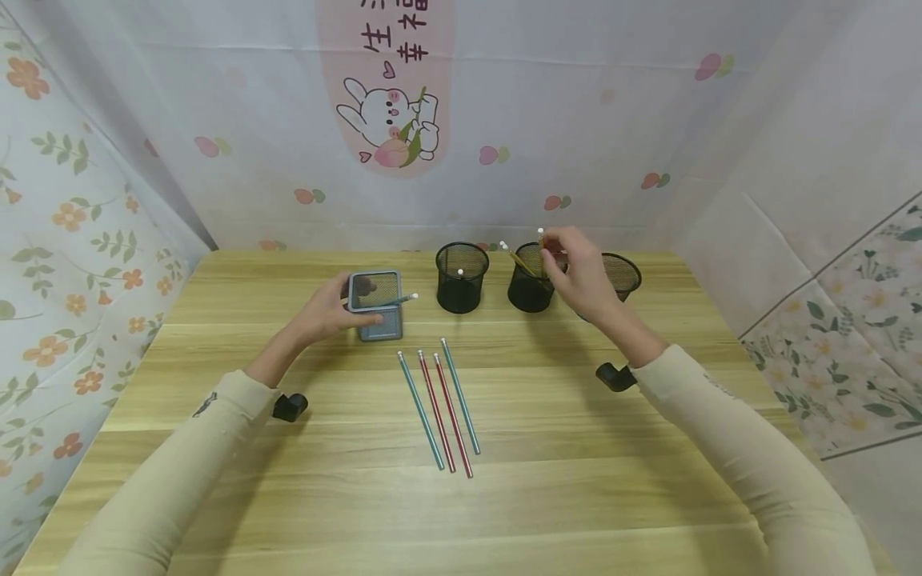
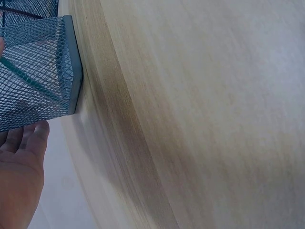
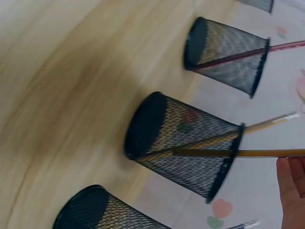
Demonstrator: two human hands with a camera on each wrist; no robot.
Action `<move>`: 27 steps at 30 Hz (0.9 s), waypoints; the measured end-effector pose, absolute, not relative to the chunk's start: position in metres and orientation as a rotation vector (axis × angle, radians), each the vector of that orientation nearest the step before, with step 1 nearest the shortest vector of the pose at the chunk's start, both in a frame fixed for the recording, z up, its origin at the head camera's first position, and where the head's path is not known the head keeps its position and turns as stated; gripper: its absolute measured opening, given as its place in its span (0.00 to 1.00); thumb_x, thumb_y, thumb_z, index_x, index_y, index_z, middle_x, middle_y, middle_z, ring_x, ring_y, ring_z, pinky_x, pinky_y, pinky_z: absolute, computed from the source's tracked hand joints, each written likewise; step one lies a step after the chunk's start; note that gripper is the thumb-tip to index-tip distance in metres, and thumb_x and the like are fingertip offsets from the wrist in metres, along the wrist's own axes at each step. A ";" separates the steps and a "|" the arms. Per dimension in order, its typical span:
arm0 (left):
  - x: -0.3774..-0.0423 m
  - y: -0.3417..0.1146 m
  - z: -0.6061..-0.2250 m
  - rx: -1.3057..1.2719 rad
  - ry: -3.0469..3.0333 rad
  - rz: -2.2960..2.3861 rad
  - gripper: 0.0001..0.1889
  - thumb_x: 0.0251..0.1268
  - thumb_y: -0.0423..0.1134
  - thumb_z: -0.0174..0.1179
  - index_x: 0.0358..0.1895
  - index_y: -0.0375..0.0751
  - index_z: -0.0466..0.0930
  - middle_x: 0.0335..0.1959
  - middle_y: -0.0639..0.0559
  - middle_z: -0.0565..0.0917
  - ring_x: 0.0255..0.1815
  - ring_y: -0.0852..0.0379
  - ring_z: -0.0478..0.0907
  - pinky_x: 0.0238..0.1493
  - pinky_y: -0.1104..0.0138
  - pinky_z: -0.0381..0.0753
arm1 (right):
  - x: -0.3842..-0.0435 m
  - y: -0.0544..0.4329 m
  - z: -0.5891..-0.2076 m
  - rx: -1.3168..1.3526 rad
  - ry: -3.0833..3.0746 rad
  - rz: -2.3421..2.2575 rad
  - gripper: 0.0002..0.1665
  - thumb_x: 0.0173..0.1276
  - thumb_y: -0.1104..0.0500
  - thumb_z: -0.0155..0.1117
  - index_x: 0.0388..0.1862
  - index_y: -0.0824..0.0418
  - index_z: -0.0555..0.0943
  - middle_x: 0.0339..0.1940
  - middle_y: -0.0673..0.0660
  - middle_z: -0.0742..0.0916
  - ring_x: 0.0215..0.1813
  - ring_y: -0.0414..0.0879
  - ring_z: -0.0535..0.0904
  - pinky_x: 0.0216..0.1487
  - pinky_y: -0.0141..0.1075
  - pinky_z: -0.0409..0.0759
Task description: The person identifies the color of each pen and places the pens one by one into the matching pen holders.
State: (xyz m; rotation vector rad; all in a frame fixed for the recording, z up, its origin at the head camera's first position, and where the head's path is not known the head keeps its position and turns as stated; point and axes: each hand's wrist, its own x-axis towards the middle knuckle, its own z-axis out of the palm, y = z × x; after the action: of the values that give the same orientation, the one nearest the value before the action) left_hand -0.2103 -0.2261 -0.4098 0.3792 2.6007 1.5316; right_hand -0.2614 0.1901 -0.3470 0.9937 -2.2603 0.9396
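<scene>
My left hand grips a grey square mesh pencil holder, thumb across its front and fingers around the far side. A teal pencil leans in that holder; its shaft shows through the mesh in the left wrist view. My right hand pinches a yellow pencil near its eraser end, the lower part inside a round black mesh cup. Another yellow pencil leans in the same cup. Two teal pencils and two red pencils lie side by side on the table.
Left of the right hand's cup stands another black mesh cup with a red pencil in it. A third black cup is partly hidden behind the right hand. A printed curtain hangs along the table's back edge.
</scene>
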 end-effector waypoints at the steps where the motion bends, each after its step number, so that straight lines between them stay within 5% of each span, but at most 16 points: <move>1: -0.211 -0.226 -0.410 0.383 2.600 1.536 0.41 0.56 0.38 0.78 0.68 0.28 0.65 0.64 0.33 0.76 0.68 0.36 0.69 0.68 0.45 0.67 | -0.262 0.190 -0.349 0.999 -2.267 0.925 0.09 0.72 0.73 0.61 0.49 0.73 0.78 0.43 0.64 0.81 0.44 0.54 0.81 0.39 0.44 0.83; 15: -0.194 -0.214 -0.381 0.399 2.554 1.562 0.37 0.59 0.29 0.74 0.66 0.19 0.63 0.66 0.24 0.71 0.69 0.29 0.66 0.67 0.41 0.66 | -0.270 0.190 -0.371 1.019 -2.382 0.880 0.11 0.70 0.75 0.63 0.50 0.73 0.79 0.44 0.65 0.82 0.45 0.55 0.81 0.42 0.44 0.84; 27: -0.211 -0.227 -0.411 0.415 2.572 1.575 0.39 0.56 0.36 0.78 0.67 0.27 0.66 0.66 0.32 0.75 0.69 0.36 0.69 0.67 0.44 0.68 | -0.272 0.189 -0.369 0.992 -2.396 0.928 0.09 0.69 0.74 0.64 0.47 0.73 0.80 0.43 0.64 0.83 0.43 0.55 0.83 0.41 0.43 0.85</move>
State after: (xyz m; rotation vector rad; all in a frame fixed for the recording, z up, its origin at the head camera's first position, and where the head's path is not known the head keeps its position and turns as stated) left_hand -0.2114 -0.2271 -0.4109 0.4147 2.5715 1.5753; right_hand -0.2718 0.1887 -0.3687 0.9918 -2.3960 0.9285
